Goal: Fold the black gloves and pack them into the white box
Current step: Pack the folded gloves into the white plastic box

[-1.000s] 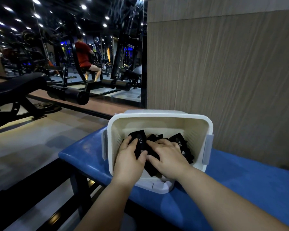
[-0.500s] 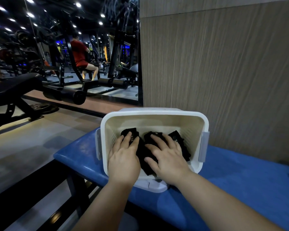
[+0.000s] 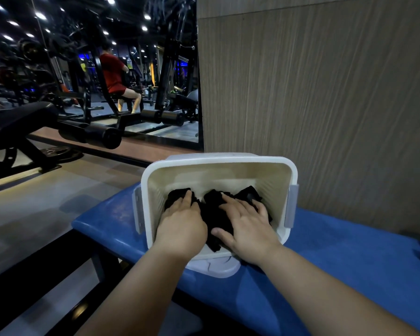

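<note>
Black gloves [image 3: 212,218] lie under flat left hand [image 3: 182,226] and right hand [image 3: 249,226].

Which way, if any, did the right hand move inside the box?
Yes. The right hand has slid toward the right wall of the white box, flattening over the black gloves.

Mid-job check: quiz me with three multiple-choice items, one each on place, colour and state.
1. Where are the black gloves? A) on the floor B) inside the white box C) on a shelf
2. What colour is the bench pad under the box? A) red B) blue C) green
3. What are the left hand and right hand doing? A) lifting the box B) hanging idle C) pressing flat on the gloves
Key: 1 B: black fabric lies within the box walls. 2 B: blue padding shows around the box. 3 C: both palms lie on the gloves.
</note>
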The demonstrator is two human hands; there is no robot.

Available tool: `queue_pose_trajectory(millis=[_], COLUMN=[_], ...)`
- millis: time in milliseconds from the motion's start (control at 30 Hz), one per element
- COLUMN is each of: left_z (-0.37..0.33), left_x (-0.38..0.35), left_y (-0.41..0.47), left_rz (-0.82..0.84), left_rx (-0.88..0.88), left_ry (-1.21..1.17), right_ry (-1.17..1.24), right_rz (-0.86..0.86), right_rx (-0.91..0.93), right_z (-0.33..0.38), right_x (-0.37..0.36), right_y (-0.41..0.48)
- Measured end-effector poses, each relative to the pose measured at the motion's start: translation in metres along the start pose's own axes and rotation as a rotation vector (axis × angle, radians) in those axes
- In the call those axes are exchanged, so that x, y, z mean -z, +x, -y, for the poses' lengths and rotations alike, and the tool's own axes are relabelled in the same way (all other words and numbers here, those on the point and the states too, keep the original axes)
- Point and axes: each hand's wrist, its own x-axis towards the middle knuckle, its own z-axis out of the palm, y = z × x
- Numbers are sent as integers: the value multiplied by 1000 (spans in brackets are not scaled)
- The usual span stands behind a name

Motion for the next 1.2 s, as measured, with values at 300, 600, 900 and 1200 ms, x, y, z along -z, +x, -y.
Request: queue_pose_trajectory(millis=[300, 600, 900, 1200], left_z=[-3, -5, -19, -43], left_x=[-25, -29, -17, -33], left_y=[-11, -14, -33, -48], left_rz=[16, -22, -135, -329], left_rx=[15, 28, 11, -162], left_ry=[-5, 8, 49, -12], right_ry=[51, 42, 44, 82], right_rz=[104, 98, -39, -211], right_rx=[-45, -60, -40, 131], right_z=[-20, -16, -15, -48], right_x=[6, 4, 13, 18], right_y=[0, 2, -15, -63])
